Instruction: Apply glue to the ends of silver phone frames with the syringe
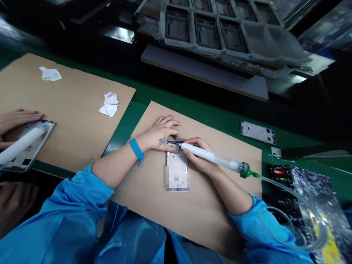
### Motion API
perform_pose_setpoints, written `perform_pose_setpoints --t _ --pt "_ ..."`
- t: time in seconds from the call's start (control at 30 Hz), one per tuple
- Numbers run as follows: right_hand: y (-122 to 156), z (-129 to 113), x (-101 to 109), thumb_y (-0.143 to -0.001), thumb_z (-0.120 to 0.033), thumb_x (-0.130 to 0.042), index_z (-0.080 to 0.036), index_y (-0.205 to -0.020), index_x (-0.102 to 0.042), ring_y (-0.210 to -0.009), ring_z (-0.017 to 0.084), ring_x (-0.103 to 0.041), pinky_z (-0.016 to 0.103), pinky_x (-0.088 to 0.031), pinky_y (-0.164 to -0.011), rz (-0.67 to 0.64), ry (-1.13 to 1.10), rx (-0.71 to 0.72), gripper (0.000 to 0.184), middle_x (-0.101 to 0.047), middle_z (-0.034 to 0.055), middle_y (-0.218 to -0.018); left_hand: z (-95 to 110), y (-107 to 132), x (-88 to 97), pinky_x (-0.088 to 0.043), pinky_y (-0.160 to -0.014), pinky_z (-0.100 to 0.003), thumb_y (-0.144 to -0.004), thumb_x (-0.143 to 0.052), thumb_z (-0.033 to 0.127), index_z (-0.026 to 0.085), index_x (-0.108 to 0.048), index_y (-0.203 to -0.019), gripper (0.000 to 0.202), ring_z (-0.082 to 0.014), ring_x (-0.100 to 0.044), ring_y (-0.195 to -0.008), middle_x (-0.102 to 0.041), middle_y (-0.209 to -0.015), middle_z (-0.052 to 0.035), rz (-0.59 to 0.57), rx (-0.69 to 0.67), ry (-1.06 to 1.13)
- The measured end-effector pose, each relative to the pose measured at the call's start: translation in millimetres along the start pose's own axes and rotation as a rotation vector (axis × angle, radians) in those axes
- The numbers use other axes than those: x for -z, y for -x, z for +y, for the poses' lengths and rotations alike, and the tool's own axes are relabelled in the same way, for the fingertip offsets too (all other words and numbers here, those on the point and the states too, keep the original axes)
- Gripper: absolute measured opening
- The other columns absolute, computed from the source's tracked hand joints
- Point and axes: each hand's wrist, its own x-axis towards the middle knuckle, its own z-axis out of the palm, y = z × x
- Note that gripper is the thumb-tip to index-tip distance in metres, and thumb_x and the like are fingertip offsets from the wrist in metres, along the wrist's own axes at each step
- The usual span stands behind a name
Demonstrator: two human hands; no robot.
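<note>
A silver phone frame (177, 165) lies flat on a brown cardboard sheet (198, 212) in front of me. My left hand (159, 134) rests on the frame's top end, fingers spread and pressing it down. My right hand (199, 156) is closed round a clear dispensing syringe (214, 158), whose tip touches the frame's top edge. A green fitting (246, 171) at the syringe's rear joins a clear hose (297, 205). A blue wrist strap (136, 148) with a cord sits on my left wrist.
At the left, another person's hand (16, 119) holds a second frame (30, 146) and a white syringe (19, 146) on another cardboard sheet (71, 110) with crumpled wipes (110, 104). A spare frame (257, 132) lies on the green belt. Grey moulded trays (225, 29) stand behind. A control box (280, 179) sits at the right.
</note>
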Motion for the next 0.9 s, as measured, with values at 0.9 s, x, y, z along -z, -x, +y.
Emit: perform_pose_setpoints --t 0.9 --pt "-5 15 10 -0.076 -0.073 -0.080 -0.024 -0.090 -0.056 -0.051 0.015 -0.058 0.025 -0.046 -0.047 -0.030 -0.597 -0.216 0.057 -0.068 -0.0004 -0.065 28 28 5.7 -0.037 -0.117 -0.059 -0.071 -0.077 0.086 0.018 -0.068 -0.131 0.091 -0.0418 -0.048 -0.138 -0.061 -0.141 -0.0173 -0.011 0.139 -0.188"
